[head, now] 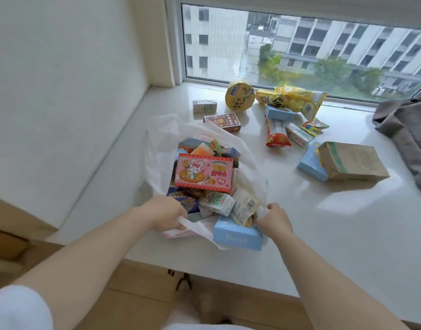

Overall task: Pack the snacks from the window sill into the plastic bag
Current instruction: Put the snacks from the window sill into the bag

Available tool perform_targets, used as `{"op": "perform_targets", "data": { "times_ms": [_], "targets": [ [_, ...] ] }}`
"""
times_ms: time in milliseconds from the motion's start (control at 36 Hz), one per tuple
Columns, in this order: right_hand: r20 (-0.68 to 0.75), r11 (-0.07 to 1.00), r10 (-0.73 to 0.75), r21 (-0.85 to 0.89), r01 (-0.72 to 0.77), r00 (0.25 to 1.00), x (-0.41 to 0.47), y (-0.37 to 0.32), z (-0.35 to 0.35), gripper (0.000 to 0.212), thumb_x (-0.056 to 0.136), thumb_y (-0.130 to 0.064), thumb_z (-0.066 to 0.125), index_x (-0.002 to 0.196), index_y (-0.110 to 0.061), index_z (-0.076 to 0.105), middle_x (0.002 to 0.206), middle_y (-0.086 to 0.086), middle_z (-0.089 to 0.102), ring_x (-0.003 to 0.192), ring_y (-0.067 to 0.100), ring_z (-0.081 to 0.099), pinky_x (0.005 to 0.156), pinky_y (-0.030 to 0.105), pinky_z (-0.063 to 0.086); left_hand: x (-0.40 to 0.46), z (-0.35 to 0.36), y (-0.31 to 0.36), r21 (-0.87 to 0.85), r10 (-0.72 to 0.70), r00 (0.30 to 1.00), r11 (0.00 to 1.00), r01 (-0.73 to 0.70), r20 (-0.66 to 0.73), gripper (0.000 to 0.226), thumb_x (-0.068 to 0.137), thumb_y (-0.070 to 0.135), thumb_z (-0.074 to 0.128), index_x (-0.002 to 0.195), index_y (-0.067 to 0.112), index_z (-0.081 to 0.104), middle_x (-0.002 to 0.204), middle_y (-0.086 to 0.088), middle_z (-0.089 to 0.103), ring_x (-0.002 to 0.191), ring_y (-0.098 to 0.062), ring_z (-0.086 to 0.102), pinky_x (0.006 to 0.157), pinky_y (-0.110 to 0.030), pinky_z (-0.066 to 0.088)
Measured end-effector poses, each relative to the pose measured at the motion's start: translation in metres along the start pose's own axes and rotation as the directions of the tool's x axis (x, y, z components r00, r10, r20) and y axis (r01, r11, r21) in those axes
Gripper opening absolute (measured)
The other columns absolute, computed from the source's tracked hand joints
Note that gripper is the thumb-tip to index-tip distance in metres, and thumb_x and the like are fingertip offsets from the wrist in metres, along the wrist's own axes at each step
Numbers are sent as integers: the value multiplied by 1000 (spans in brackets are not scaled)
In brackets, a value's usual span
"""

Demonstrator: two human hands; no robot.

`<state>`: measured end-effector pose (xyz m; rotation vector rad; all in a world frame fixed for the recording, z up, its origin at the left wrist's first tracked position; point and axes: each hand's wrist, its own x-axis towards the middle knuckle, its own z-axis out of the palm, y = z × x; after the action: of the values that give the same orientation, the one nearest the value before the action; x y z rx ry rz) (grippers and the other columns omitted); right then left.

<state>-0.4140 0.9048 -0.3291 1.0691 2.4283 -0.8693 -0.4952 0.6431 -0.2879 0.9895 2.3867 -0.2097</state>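
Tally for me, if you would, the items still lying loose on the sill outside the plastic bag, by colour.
Yellow: 3 (cup, two yellow packets)
Light blue: 2 (blue boxes)
Brown: 2 (brown box, paper bag)
Red: 1 (red packet)
White: 1 (white carton)
Green and white: 1 (green carton)
Mixed colours: 1 (sachet)
Total: 11

White plastic bag (161, 148) lies open on the window sill (299, 222), heaped with snacks; a pink rabbit box (203, 172) sits uppermost. Yellow noodle cup (239, 96), yellow packets (297, 100), red packet (276, 134) and blue boxes (311, 166) remain unpacked near the glass.
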Motion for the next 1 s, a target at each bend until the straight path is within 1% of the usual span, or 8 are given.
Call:
{"op": "perform_targets", "data": {
  "times_ms": [167, 278, 361, 500, 722, 806, 917, 1000],
  "targets": [
    [182, 992, 97, -94, -81, 978, -3, 14, -1, 19, 88, -14, 42, 70, -10, 47, 69, 6, 52, 57, 20, 51, 48, 19, 37, -7, 13, 4, -26, 28, 999, 999, -30, -46, 27, 88, 48, 51, 94, 25, 64, 106, 6, 50, 93, -11, 46, 79, -31, 42],
    [139, 998, -5, -65, 15, 990, -4, 14, -20, 22, 89, -2, 35, 69, -10, 41, 64, 6, 43, 63, 24, 45, 51, 26, 36, -9, 9, 11, -68, -17, 992, 998, 8, -125, 34, 91, 50, 48, 83, 20, 60, 88, 9, 57, 82, -13, 53, 70, -29, 43],
    [55, 985, -69, 164, 59, 996, 0, 11, -48, 28, 94, -10, 36, 67, -14, 40, 74, 8, 45, 58, 19, 43, 55, 28, 39, -16, 3, 18, -191, -69, 984, 981, 37, -166, 36, 95, 45, 47, 64, 29, 38, 64, 13, 44, 67, -12, 47, 58, -26, 32],
    [-58, 856, -59, 511, 80, 997, -4, 12, -86, 30, 88, -15, 45, 58, -12, 43, 57, 5, 43, 50, 20, 36, 48, 25, 31, -31, 2, 20, -342, -150, 943, 939, 41, -298, 38, 99, 40, 39, 63, 28, 35, 62, 10, 46, 60, -11, 45, 56, -25, 31],
    [-420, 759, -171, 521, 392, 891, -28, -4, -104, 26, 70, -31, 36, 54, -10, 38, 57, 7, 34, 56, 21, 30, 57, 34, 24, -51, 3, 19, -583, -370, 729, 811, -49, -576, 53, 91, 56, 35, 58, 16, 48, 56, 1, 54, 58, -23, 51, 54, -28, 33],
    [-567, 745, -154, 471, 472, 809, -40, -6, -100, 30, 69, -31, 29, 55, -7, 39, 55, 9, 38, 62, 26, 37, 57, 35, 25, -52, 8, 23, -542, -381, 601, 834, -106, -703, 49, 81, 61, 28, 48, 26, 31, 41, 6, 36, 42, -13, 36, 46, -26, 26],
    [-528, 843, -94, 408, 349, 844, -34, 4, -82, 35, 82, -32, 27, 59, -10, 40, 68, 11, 48, 74, 28, 45, 62, 33, 29, -48, 15, 19, -378, -335, 503, 926, 19, -797, 50, 83, 49, 35, 46, 16, 36, 37, -1, 40, 38, -20, 28, 43, -15, 16],
    [-441, 920, -89, 308, 244, 893, -23, 6, -80, 33, 91, -25, 36, 64, -9, 44, 69, 9, 50, 76, 30, 48, 61, 33, 32, -43, 10, 13, -299, -343, 522, 939, 169, -781, 51, 85, 53, 28, 49, 19, 39, 41, -2, 49, 39, -23, 34, 44, -16, 14]
  ]
}}
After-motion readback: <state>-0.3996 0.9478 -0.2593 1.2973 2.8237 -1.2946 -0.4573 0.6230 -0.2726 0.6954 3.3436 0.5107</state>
